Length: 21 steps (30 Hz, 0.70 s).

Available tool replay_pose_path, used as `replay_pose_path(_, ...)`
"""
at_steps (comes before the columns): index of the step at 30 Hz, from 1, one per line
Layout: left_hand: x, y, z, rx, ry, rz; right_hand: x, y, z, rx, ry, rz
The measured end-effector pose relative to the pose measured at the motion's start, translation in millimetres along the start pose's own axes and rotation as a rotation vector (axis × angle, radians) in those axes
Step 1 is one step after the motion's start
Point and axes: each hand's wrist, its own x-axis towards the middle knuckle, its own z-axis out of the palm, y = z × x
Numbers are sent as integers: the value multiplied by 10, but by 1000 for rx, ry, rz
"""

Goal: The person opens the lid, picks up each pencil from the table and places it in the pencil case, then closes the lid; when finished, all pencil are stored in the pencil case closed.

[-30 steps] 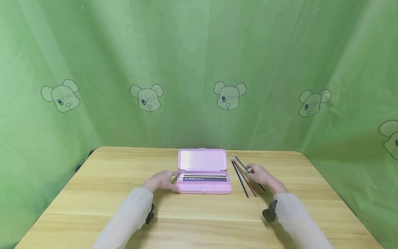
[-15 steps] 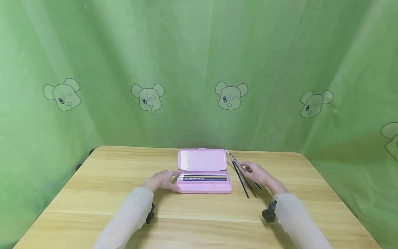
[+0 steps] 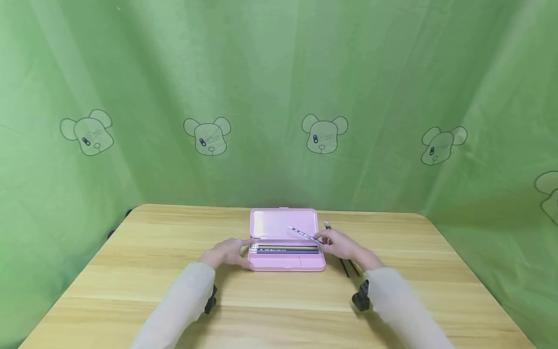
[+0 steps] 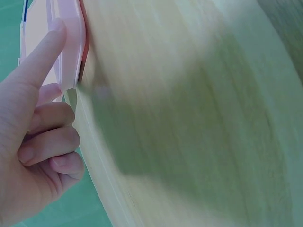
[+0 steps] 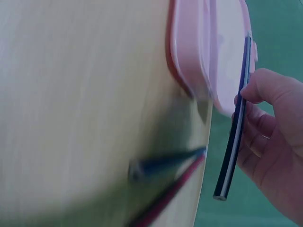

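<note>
A pink pencil case [image 3: 274,262] lies open on the table, its lid [image 3: 272,223] folded back. Several pencils [image 3: 285,249] lie side by side in its rear compartment. My left hand [image 3: 224,253] holds the left end between thumb and forefinger; in the left wrist view the thumb presses the case [image 4: 71,45] and the other fingers are curled. Over the right end of the case, my right hand [image 3: 342,244] pinches a dark striped pencil [image 3: 302,233], its eraser end pointing left across the lid. The right wrist view shows this pencil [image 5: 236,127] between thumb and fingers.
Right of the case, a dark pencil [image 5: 165,165] and a red-and-black pencil [image 5: 170,196] lie on the wooden table [image 3: 279,315], partly under my right hand in the head view. A green curtain [image 3: 261,72] hangs behind the table's far edge.
My right hand has lifted one pencil from the loose ones and carried it left, turning it to lie slantwise over the case. The left hand has stayed at the case's left end.
</note>
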Motion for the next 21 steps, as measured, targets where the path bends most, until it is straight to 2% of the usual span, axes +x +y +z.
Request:
replay_pose_path(2, 4, -9, 0, 4, 1, -5, 72, -65, 62, -19, -31, -40)
replay_pose_path(6, 21, -13, -2, 12, 3, -2, 185, -213, 184, -54, -118, -66)
replay_pose_path(9, 35, -4, -1, 12, 2, 7, 250, -316, 264, -91, -152, -97)
replay_pose_path(15, 38, -8, -1, 11, 4, 6, 395, -412, 399, -200, -90, -163)
replay_pose_path(21, 33, -22, -5, 17, 8, -1, 485, -425, 488, -259, -49, -141)
